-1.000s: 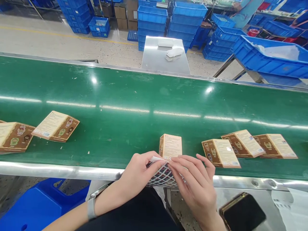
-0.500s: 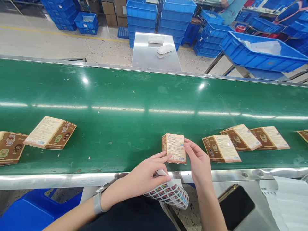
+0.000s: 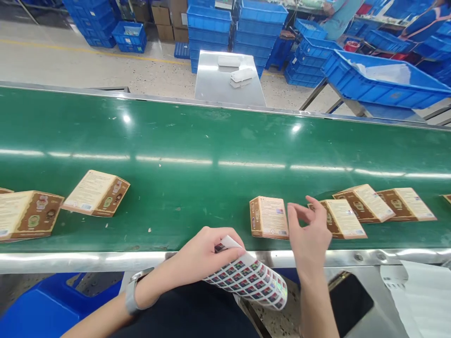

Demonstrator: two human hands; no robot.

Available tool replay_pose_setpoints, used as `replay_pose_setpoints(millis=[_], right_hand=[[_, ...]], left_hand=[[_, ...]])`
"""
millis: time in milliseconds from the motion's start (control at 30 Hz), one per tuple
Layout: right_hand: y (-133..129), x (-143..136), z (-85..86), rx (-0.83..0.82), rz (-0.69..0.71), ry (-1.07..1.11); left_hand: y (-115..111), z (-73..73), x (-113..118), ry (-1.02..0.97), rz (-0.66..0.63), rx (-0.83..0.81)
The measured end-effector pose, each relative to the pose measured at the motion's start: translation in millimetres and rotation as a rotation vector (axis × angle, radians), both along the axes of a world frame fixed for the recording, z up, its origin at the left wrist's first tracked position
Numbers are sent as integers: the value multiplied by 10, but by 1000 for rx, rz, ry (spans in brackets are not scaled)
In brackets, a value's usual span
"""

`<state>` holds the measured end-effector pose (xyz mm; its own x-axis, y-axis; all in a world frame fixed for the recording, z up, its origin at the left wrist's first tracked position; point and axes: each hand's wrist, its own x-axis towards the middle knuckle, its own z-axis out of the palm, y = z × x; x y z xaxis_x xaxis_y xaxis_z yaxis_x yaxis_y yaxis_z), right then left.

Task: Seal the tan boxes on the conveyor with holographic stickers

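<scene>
My left hand (image 3: 213, 258) grips a curled sheet of small shiny stickers (image 3: 252, 281) between thumb and fingers, over the belt's near edge. A folded brown-and-cream printed box (image 3: 269, 218) lies on the green belt, just left of my right hand, with a small coloured sticker (image 3: 279, 211) on its cream face. My right hand (image 3: 310, 230) hovers beside that box with thumb and fingers apart and nothing visible between them. It partly hides another similar box (image 3: 347, 218) to the right.
The green conveyor belt (image 3: 197, 136) runs across the view. More boxes lie at right (image 3: 405, 204) and left (image 3: 98, 192). A black phone (image 3: 350, 300) and white paper (image 3: 423, 295) rest on the near metal surface. Blue crates (image 3: 384, 80) and a person (image 3: 343, 16) are beyond the belt.
The boxes have shifted right along the belt. My right hand has let go of the sticker on the near box and moved right. My left hand has drawn back from that box.
</scene>
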<state>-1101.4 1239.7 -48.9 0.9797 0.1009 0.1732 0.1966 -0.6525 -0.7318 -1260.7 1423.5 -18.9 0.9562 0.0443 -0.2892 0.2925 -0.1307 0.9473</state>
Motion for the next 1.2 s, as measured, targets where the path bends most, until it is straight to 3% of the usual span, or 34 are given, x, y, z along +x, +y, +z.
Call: replay_pose_setpoints(millis=[67, 167, 200, 267, 400, 567, 800, 933, 1000, 1133, 1200], right_hand=[[78, -177, 202, -7, 251, -26], [289, -547, 463, 12, 877, 197], [382, -676, 524, 10, 1017, 263], [588, -910, 600, 23, 1118, 301], [974, -1252, 631, 73, 1150, 249], [1292, -1540, 598, -13, 1262, 180], [1663, -1975, 464, 11, 1226, -484], [1800, -2203, 357, 29, 1222, -607], [1841, -2215, 303, 114, 1218, -479], [2075, -2012, 102, 329, 972, 212], [2304, -1877, -60, 432, 874, 501]], left_hand=[[156, 60, -187, -4, 99, -18], [389, 167, -504, 2, 229, -24], [460, 208, -614, -9, 274, -10], [581, 290, -829, -27, 337, -6], [732, 391, -1205, 6, 415, -57], [842, 340, -1586, 21, 570, -17], [1063, 172, -2000, -28, 626, 25], [1230, 30, -2111, -36, 683, 85], [1341, -62, -2159, -26, 717, 109], [1625, -262, -2268, -69, 745, 309], [1745, -348, -2312, -72, 689, 338]])
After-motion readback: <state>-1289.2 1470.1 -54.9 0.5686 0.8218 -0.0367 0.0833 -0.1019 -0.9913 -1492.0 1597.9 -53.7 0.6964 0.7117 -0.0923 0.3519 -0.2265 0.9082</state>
